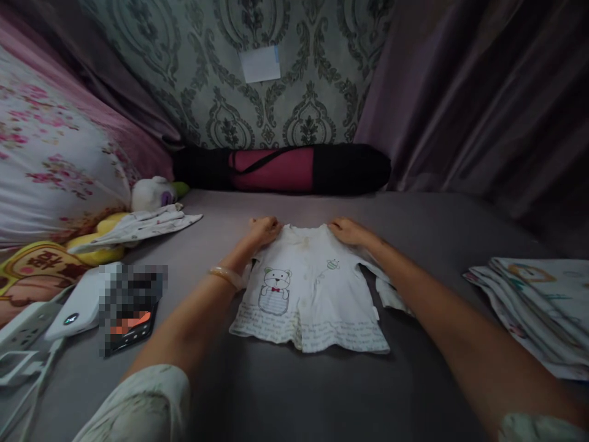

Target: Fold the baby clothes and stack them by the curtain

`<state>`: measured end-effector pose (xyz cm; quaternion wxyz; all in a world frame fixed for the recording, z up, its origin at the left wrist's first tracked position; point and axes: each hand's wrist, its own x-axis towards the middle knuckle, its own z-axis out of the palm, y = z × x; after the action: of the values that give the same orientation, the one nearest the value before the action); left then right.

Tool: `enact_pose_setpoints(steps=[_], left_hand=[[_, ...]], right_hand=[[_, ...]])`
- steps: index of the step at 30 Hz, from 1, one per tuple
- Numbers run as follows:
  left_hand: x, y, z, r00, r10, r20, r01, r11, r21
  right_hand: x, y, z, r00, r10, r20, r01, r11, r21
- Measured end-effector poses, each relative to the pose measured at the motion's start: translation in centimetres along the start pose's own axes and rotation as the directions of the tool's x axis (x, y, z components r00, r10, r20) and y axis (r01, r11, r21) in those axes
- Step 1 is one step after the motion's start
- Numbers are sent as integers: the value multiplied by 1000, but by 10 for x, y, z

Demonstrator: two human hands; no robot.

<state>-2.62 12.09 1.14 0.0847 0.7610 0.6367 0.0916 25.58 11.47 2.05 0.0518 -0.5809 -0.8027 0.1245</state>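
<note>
The little shirt (317, 282) looks light and floppy — left grip (267, 229) and right grip (346, 231) each pinch a shoulder, likely good spots.

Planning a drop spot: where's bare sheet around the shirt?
Bare grey sheet: between shirt and long bag, nearer than the hem, and between right forearm and folded cloths. Crowded: left side, with power strip, plush toy, floral pillow.
</note>
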Motion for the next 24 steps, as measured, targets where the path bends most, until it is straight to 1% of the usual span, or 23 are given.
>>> enact_pose_setpoints(steps=[2,4,6,8,12,18,21,24], left_hand=[[4,4,-2,999,-5,33,7,999,-48],[7,8,-3,998,-8,61,14,994,-105],[7,11,-2,998,-5,67,16,988,-153],[7,12,1,999,-14,32,19,986,-165],[4,12,14,995,-69,-75,57,988,-142],[-1,9,27,981,-64,-182,40,991,-128],[-3,9,28,981,-40,-189,25,996,-81],[-4,17,21,981,-46,-189,56,997,49]], right_hand=[[9,-5,2,1000,26,17,-27,998,54],[15,-10,6,998,70,2,-70,995,70],[16,-14,11,994,107,-39,-104,992,66],[13,-17,16,986,127,-105,-124,992,40],[5,-22,26,964,137,-228,-148,988,-33],[0,-25,37,943,144,-301,-164,986,-39],[0,-25,39,930,150,-335,-171,985,-35],[-2,-30,36,896,159,-415,-208,975,-76]])
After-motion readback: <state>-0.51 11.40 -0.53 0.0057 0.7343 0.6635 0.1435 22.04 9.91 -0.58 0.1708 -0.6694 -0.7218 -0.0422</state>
